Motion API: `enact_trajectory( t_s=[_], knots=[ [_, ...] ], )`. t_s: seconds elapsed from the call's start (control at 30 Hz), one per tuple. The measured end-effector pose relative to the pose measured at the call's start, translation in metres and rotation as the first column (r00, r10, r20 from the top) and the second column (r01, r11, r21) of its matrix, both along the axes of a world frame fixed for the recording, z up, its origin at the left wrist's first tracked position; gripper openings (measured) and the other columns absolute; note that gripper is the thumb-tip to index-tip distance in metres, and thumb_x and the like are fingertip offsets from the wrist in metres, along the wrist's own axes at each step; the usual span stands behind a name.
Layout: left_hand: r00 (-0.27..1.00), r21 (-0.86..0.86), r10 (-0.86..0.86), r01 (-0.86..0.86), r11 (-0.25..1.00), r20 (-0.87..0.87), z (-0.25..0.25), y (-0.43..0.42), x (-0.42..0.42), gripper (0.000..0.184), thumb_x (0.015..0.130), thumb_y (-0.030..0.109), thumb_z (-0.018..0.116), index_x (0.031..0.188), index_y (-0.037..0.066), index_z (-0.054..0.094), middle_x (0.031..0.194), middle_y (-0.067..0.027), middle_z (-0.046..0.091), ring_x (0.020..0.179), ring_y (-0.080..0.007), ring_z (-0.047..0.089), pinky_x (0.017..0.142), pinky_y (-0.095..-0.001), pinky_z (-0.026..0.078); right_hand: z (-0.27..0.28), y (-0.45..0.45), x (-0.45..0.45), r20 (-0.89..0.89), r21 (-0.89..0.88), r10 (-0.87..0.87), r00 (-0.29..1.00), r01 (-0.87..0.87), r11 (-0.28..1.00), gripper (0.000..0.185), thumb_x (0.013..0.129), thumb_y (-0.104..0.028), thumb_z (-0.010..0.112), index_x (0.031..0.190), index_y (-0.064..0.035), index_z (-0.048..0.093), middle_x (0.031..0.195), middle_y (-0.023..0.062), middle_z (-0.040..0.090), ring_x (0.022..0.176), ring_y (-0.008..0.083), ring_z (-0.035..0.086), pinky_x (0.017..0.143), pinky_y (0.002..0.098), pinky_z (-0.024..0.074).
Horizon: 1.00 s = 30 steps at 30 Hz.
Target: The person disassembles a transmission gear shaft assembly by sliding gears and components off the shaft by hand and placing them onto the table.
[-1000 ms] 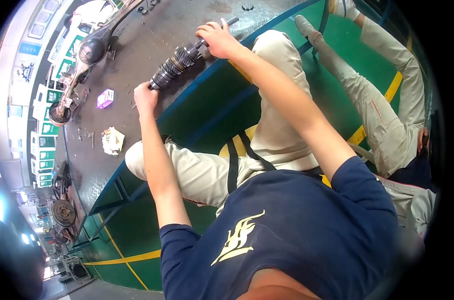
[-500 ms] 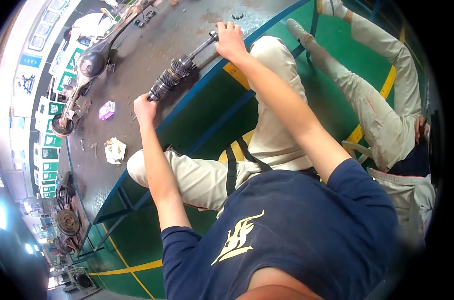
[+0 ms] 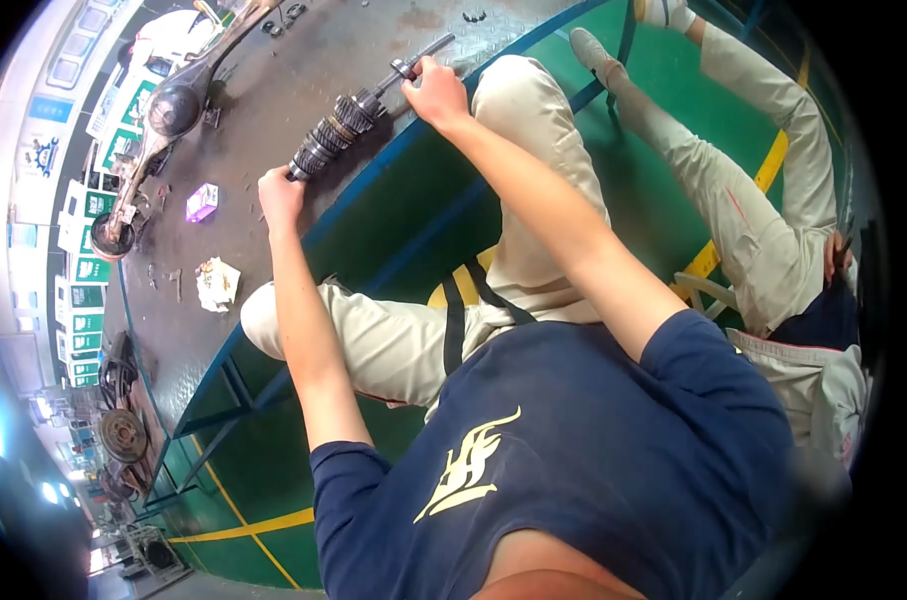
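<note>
The gear shaft (image 3: pixel 358 115) lies slantwise over the table (image 3: pixel 263 90), close along the near edge, which is blue. I cannot tell if it rests fully on the surface or is partly lifted. The left hand (image 3: pixel 281 198) is closed around the end with the gears (image 3: pixel 325 142); the right hand (image 3: pixel 438 92) has its fingers closed at the ring (image 3: pixel 403 68) on the thin part. The hands are well apart from each other.

In my judgement, the main danger is the near edge: if the left hand loosens, the shaft may roll over it and fall on the knees or on the green floor (image 3: pixel 383 235). The ring could also slip off the free end — if it is loose, which I cannot see. A finger might be pinched between ring and gears, should the ring slide quickly.

Now the count: one gear shaft, one ring, and several gears, too close together for a sure number. Toward the left corner of the table there are one purple box (image 3: pixel 202 203) and one crumpled paper (image 3: pixel 217 285). One axle housing (image 3: pixel 176 108) lies along the far edge. Some small dark pieces (image 3: pixel 473 17) lie further right — too small to count. One other person (image 3: pixel 763 220) sits to the right.
</note>
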State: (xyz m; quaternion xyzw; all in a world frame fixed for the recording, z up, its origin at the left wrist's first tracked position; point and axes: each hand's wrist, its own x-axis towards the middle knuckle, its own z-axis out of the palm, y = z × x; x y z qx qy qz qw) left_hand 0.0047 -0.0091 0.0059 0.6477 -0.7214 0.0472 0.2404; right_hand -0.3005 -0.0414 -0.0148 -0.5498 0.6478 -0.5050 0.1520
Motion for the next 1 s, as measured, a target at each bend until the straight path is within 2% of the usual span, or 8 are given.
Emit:
enact_trajectory(
  t_s=[0.3, 0.5, 0.63, 0.67, 0.77, 0.83, 0.9, 1.0],
  knots=[
    [0.999, 0.045, -0.016, 0.018, 0.999, -0.052, 0.005, 0.012, -0.005, 0.024, 0.068, 0.013, 0.070, 0.090, 0.002, 0.071, 0.080, -0.0247, 0.065, 0.078, -0.0386, 0.066, 0.074, -0.0427, 0.051, -0.009, -0.004, 0.005, -0.180, -0.142, 0.230, 0.956, -0.257, 0.956, 0.028, 0.077, -0.032, 0.069, 0.086, -0.0061, 0.063, 0.081, 0.0177, 0.068, 0.080, 0.0382, 0.066, 0.072, 0.0471, 0.0523],
    [0.997, 0.093, 0.024, -0.017, 0.996, -0.072, 0.001, 0.009, 0.004, 0.026, 0.070, 0.016, 0.070, 0.093, 0.004, 0.072, 0.084, -0.0234, 0.066, 0.082, -0.0363, 0.067, 0.076, -0.0414, 0.052, -0.006, -0.011, -0.010, 0.434, -0.171, -0.216, 0.875, 0.315, 0.934, 0.025, 0.076, -0.019, 0.067, 0.063, 0.0001, 0.058, 0.065, 0.0159, 0.065, 0.062, 0.0321, 0.065, 0.062, 0.0408, 0.0503],
    [0.994, 0.127, 0.036, -0.023, 0.992, -0.100, 0.009, 0.012, 0.000, 0.024, 0.071, 0.017, 0.069, 0.092, 0.005, 0.072, 0.084, -0.0233, 0.066, 0.083, -0.0364, 0.067, 0.076, -0.0414, 0.053, 0.007, -0.024, -0.023, 0.430, -0.186, -0.311, 0.848, 0.420, 0.888, 0.018, 0.076, -0.018, 0.065, 0.079, -0.0022, 0.056, 0.068, 0.0123, 0.064, 0.066, 0.0301, 0.063, 0.065, 0.0397, 0.0497],
    [0.996, 0.116, 0.025, -0.015, 0.993, -0.082, 0.006, 0.008, 0.002, 0.024, 0.071, 0.015, 0.068, 0.092, 0.004, 0.072, 0.085, -0.0233, 0.066, 0.083, -0.0371, 0.066, 0.077, -0.0419, 0.052, 0.016, -0.021, -0.029, 0.474, -0.064, -0.280, 0.835, 0.350, 0.935, 0.021, 0.077, -0.014, 0.062, 0.094, -0.0045, 0.053, 0.086, 0.0137, 0.064, 0.087, 0.0316, 0.061, 0.080, 0.0415, 0.0466],
    [0.992, 0.120, 0.037, -0.023, 0.992, -0.117, 0.005, 0.008, 0.003, 0.024, 0.070, 0.013, 0.067, 0.091, 0.003, 0.072, 0.087, -0.0237, 0.066, 0.085, -0.0387, 0.065, 0.079, -0.0430, 0.052, 0.020, -0.073, -0.053, 0.319, -0.122, -0.676, 0.664, 0.736, 0.666, 0.024, 0.075, -0.009, 0.058, 0.097, -0.0053, 0.050, 0.105, 0.0166, 0.060, 0.108, 0.0354, 0.051, 0.093, 0.0464, 0.0375],
    [0.995, 0.062, 0.018, -0.012, 0.998, -0.095, 0.002, 0.008, 0.003, 0.024, 0.069, 0.010, 0.066, 0.091, 0.002, 0.072, 0.087, -0.0243, 0.066, 0.086, -0.0392, 0.065, 0.080, -0.0436, 0.052, 0.035, -0.082, -0.077, 0.380, -0.077, -0.617, 0.689, 0.689, 0.721, 0.025, 0.076, -0.011, 0.056, 0.100, -0.0047, 0.054, 0.119, 0.0194, 0.054, 0.119, 0.0388, 0.041, 0.101, 0.0491, 0.0296],
    [0.994, 0.054, 0.027, -0.022, 0.998, -0.109, 0.001, 0.008, 0.003, 0.023, 0.069, 0.008, 0.064, 0.090, 0.002, 0.072, 0.087, -0.0245, 0.066, 0.085, -0.0391, 0.065, 0.080, -0.0436, 0.052, 0.033, -0.114, -0.110, 0.004, -0.050, -0.409, 0.913, 0.408, 0.911, 0.033, 0.080, -0.016, 0.053, 0.110, -0.0040, 0.058, 0.123, 0.0208, 0.054, 0.120, 0.0388, 0.043, 0.104, 0.0477, 0.0298],
    [0.990, 0.065, 0.060, -0.052, 0.997, -0.128, 0.000, 0.007, -0.001, 0.024, 0.069, 0.007, 0.062, 0.090, 0.001, 0.072, 0.087, -0.0244, 0.066, 0.085, -0.0391, 0.065, 0.080, -0.0434, 0.052, 0.011, -0.142, -0.150, -0.343, 0.067, -0.105, 0.934, 0.136, 0.988, 0.045, 0.085, -0.032, 0.052, 0.122, -0.0076, 0.058, 0.128, 0.0206, 0.052, 0.124, 0.0384, 0.042, 0.107, 0.0486, 0.0304]
  ],
)
